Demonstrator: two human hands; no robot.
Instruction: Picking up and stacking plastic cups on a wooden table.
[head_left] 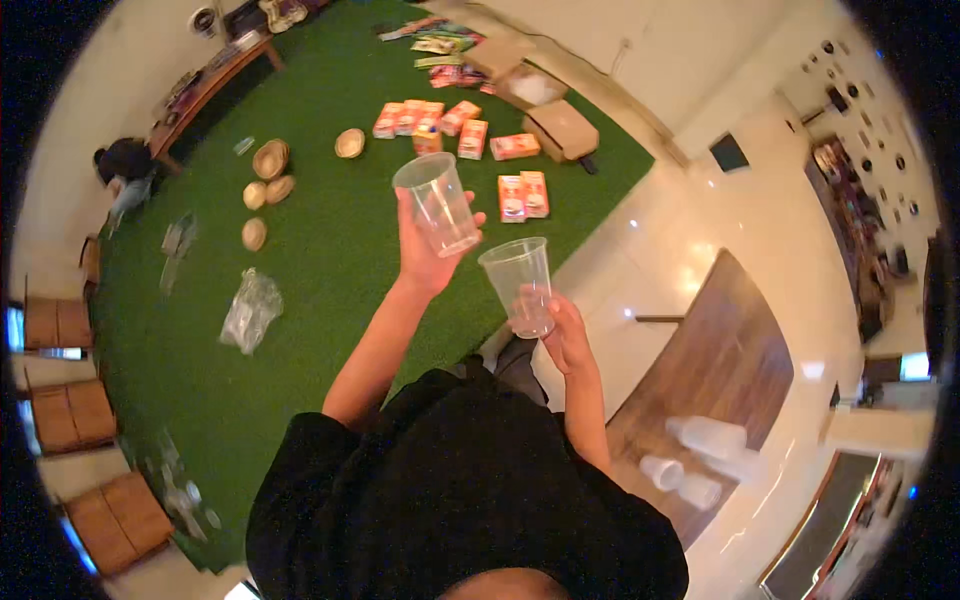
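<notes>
My left hand [428, 245] is closed around a clear plastic cup [440, 205], its fingertips showing past the cup's right side. The cup is tilted, with its wide mouth up and to the left. Lower and to the right, my right hand [568, 338] grips a second clear plastic cup [520, 275] near its base. That cup also leans, mouth upward. The two cups are held apart, and both look see-through with nothing visible inside.
Orange-and-white boxes [473, 140], cardboard cartons [562, 128] and woven baskets [270, 158] lie on the green carpet [330, 250], with a crumpled plastic bag [250, 312] at left. White cups [698, 490] stand on a wooden table [725, 340] at right. Another person [125, 165] is far left.
</notes>
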